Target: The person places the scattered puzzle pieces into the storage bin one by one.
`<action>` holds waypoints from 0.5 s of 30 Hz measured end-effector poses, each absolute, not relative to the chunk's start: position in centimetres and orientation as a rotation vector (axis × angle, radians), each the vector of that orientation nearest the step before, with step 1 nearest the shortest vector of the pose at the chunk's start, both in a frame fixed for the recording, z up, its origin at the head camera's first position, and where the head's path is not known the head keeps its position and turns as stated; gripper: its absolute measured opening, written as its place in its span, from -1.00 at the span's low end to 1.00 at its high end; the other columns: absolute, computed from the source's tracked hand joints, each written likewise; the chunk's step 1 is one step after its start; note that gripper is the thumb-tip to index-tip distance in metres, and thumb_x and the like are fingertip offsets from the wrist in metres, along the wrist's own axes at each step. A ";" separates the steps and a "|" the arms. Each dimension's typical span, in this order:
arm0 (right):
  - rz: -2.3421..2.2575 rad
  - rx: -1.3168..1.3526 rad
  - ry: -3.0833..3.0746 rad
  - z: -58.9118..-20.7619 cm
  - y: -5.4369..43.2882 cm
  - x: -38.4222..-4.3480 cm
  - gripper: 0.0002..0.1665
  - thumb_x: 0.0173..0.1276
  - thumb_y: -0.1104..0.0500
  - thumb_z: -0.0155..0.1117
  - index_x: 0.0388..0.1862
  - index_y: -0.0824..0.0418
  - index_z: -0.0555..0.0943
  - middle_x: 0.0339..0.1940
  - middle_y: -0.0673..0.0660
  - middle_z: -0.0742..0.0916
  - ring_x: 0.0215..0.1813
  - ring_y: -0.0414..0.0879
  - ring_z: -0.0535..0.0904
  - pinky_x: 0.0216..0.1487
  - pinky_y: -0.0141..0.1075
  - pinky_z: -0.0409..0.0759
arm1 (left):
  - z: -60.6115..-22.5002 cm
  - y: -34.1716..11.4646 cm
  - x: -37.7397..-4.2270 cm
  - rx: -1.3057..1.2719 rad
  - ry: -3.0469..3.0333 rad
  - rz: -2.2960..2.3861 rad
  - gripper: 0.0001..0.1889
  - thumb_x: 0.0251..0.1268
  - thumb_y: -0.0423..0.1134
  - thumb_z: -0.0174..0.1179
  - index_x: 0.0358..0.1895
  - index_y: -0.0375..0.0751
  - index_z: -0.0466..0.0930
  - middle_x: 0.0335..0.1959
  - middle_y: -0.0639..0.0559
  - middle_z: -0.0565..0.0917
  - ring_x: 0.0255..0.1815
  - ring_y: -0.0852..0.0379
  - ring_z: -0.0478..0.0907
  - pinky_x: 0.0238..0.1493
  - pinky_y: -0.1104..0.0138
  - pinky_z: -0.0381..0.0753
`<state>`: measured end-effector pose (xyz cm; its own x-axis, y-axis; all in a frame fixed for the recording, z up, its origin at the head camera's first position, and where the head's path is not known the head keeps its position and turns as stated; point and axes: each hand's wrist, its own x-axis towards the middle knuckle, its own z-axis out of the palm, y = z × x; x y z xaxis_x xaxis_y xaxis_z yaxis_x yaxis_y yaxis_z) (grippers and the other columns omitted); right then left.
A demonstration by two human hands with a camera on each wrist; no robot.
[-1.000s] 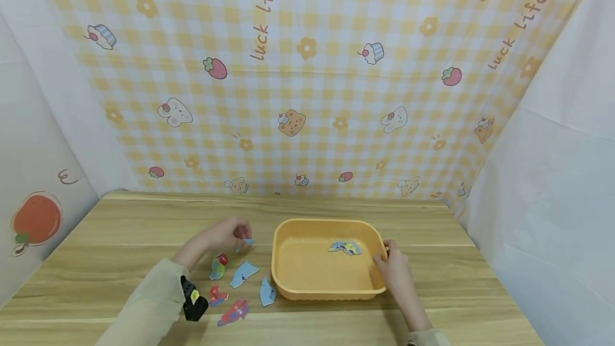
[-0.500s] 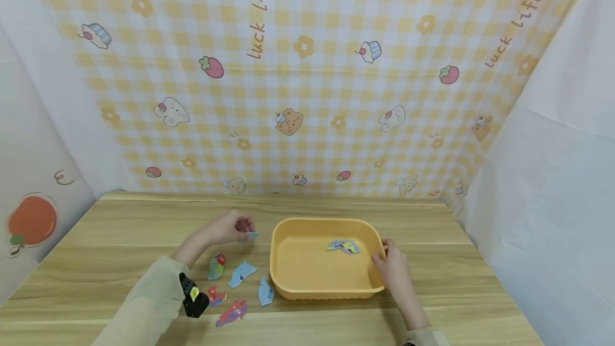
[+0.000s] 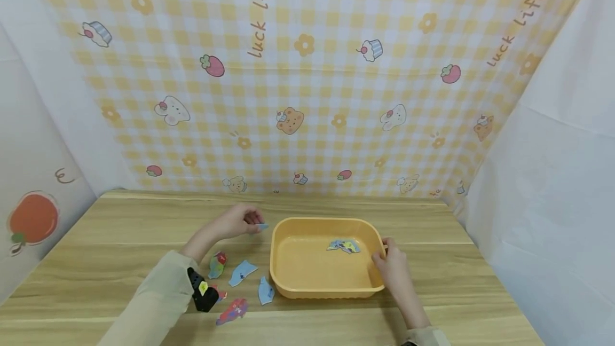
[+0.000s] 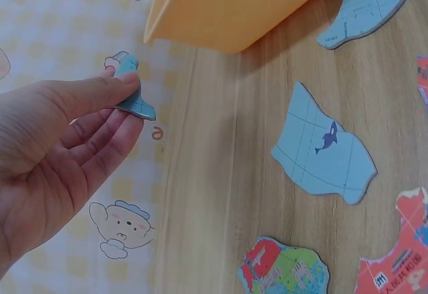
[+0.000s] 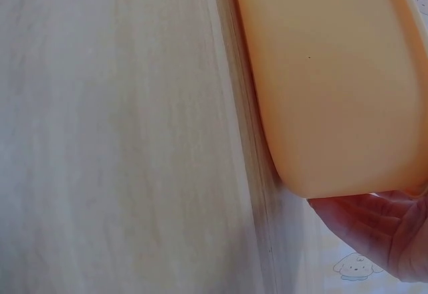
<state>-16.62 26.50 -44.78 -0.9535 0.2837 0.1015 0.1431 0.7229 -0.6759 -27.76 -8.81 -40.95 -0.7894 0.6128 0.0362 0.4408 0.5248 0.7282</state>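
Pinched between the thumb and fingers of my left hand [image 3: 240, 221] is a small blue map puzzle piece [image 4: 142, 107], raised off the table just left of the bin's back left corner. My right hand [image 3: 395, 268] grips the right end of the yellow-orange plastic bin [image 3: 331, 293], thumb over the rim; the right wrist view shows its fingers partly hidden by the bin wall [image 5: 334, 107]. Inside the bin, toward the back right, lies a blue and yellow puzzle piece [image 3: 343, 246].
Left of the bin lie a blue piece with an orca [image 4: 324, 154], another blue piece [image 3: 266, 291], a red and green piece [image 3: 218, 265], a red piece [image 4: 401, 257] and a pink-purple piece [image 3: 233, 311]. A checked cloth [image 3: 307, 95] hangs behind the wooden table [image 3: 158, 223].
My left hand has lifted the blue puzzle piece from the table and moved it right and away, toward the bin's back left corner. My right hand stays on the bin.
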 end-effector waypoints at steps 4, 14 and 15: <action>1.057 -0.345 -2.728 -44.7 26.6 -16.6 -0.60 0.17 0.36 0.11 0.00 0.48 0.40 -0.33 0.40 0.66 -0.36 0.08 0.62 -0.46 -0.24 0.62 | -40.5 -8.4 -27.7 0.868 2.539 1.121 -0.89 0.12 -0.40 0.20 -0.28 -0.34 0.53 -0.36 -0.09 0.60 -0.32 0.14 0.53 -0.29 0.34 0.57; 1.021 -0.355 -2.749 -44.6 26.5 -16.5 -0.59 0.16 0.35 0.13 0.01 0.46 0.40 -0.33 0.38 0.65 -0.34 0.07 0.60 -0.42 -0.22 0.60 | -40.0 -7.2 -27.8 0.881 2.537 1.159 -0.88 0.12 -0.37 0.21 -0.28 -0.32 0.54 -0.36 -0.09 0.59 -0.31 0.12 0.53 -0.26 0.34 0.58; 1.019 -0.354 -2.751 -44.6 26.5 -16.5 -0.58 0.16 0.35 0.13 0.01 0.46 0.40 -0.33 0.38 0.65 -0.34 0.07 0.60 -0.42 -0.22 0.60 | -40.0 -7.1 -27.8 0.897 2.532 1.168 -0.88 0.12 -0.36 0.21 -0.28 -0.31 0.54 -0.36 -0.09 0.59 -0.31 0.13 0.53 -0.27 0.33 0.58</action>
<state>-16.54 26.45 -44.63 -0.9542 0.2851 0.0906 0.1573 0.7358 -0.6587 -27.78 -7.13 -39.97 -0.7920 0.6076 0.0591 0.4393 0.5001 0.7463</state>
